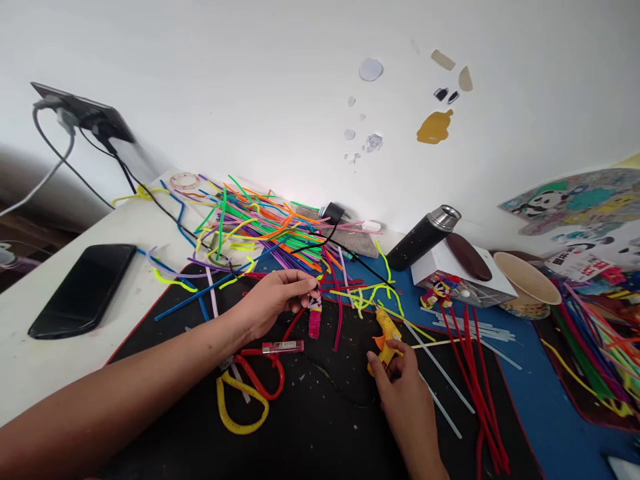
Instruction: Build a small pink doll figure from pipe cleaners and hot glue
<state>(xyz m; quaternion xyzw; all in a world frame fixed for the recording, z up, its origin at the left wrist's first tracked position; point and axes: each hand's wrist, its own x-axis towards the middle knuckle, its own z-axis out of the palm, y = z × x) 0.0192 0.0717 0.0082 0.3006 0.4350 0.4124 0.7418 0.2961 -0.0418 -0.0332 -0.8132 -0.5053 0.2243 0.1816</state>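
Note:
My right hand [400, 377] is closed around the handle of a yellow glue gun [386, 337], whose nozzle points up and away. My left hand [285, 297] is pinched above the black mat, its fingertips on something too small to make out. Just under those fingertips lies a small pink and white piece [315, 321]. Below the left hand rests a clear, red-tinted tube with a label [283, 347], beside scissors with red and yellow handles [243, 403]. Green-yellow pipe cleaner pieces [373, 293] lie between and beyond the hands.
A pile of coloured pipe cleaners [270, 223] spreads along the wall. A black phone [83, 290] lies left. Behind right stand a black flask [423, 239], a tissue box [470, 273] and a bowl [527, 283]. Red pipe cleaners [480, 393] and glue sticks [443, 377] lie right.

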